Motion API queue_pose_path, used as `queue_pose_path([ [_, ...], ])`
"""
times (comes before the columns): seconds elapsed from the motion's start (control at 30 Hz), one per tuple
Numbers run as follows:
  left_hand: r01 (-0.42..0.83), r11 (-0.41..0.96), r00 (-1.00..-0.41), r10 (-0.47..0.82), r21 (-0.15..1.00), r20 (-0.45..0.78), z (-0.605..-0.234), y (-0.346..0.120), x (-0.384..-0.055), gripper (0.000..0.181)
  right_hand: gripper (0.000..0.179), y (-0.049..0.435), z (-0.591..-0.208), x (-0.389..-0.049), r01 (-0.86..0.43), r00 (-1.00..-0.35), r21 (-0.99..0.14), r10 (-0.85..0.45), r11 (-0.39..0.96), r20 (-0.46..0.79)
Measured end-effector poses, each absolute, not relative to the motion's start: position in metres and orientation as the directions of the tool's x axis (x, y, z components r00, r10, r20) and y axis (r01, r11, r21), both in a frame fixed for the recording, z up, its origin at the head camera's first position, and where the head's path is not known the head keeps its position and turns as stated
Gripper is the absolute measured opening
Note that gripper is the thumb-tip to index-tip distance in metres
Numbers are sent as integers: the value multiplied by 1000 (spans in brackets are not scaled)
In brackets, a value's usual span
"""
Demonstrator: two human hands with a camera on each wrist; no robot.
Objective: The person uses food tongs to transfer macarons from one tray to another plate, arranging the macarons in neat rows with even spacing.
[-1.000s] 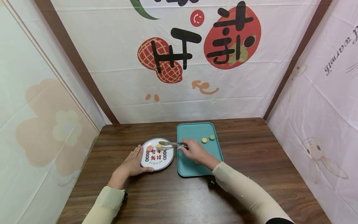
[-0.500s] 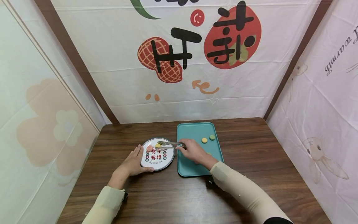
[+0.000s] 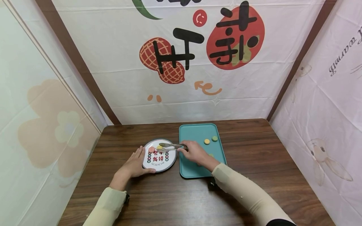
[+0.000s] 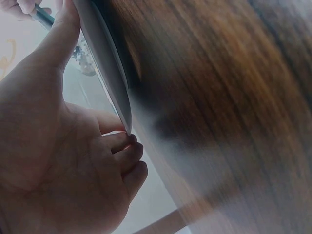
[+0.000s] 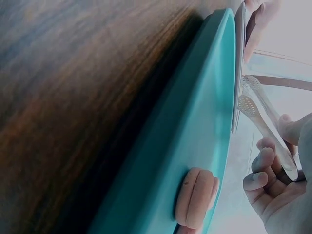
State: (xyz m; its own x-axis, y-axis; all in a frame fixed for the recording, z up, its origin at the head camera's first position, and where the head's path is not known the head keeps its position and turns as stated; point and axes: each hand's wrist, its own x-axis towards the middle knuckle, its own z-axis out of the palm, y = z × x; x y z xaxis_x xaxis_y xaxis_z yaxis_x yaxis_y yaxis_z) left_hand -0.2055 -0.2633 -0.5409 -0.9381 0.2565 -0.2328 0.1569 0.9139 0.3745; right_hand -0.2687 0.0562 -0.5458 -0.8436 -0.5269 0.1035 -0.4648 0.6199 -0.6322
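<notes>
My left hand (image 3: 135,164) rests along the left rim of a round white plate (image 3: 169,161), its fingers straight and its thumb at the near edge. Seen from the left wrist, the fingertips (image 4: 136,170) meet the plate's edge (image 4: 114,80). On the plate lie a pink macaron (image 3: 151,149) and a yellow macaron (image 3: 160,147). My right hand (image 3: 195,152) grips metal tongs (image 3: 173,145) above the tray's left edge. The tongs reach over the plate, their perforated tips apart around the yellow macaron, which they partly cover. The right wrist view shows both tong arms (image 5: 263,124) spread.
A teal tray (image 3: 195,130) stands right of the plate. It bears a yellow macaron (image 3: 207,142), a green one (image 3: 214,138) and another yellowish-green one (image 3: 211,155) beside my right wrist. A pink macaron (image 5: 192,197) sits near the tray's near side, mostly hidden by my arm.
My right hand and the tongs have shifted slightly left over the plate. The left hand and plate have stayed in place.
</notes>
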Motion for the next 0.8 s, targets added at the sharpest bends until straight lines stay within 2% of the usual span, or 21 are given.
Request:
queue_pose_path([
  [0.47, 161, 911, -937, 261, 378, -230, -541, -264, -205, 138, 44, 54, -543, -267, -448, -851, -634, -518, 630, 86],
  [0.8, 152, 911, -941, 252, 384, -226, -542, -263, -201, 137, 22, 58, -540, -261, -485, -836, -650, -529, 585, 147],
])
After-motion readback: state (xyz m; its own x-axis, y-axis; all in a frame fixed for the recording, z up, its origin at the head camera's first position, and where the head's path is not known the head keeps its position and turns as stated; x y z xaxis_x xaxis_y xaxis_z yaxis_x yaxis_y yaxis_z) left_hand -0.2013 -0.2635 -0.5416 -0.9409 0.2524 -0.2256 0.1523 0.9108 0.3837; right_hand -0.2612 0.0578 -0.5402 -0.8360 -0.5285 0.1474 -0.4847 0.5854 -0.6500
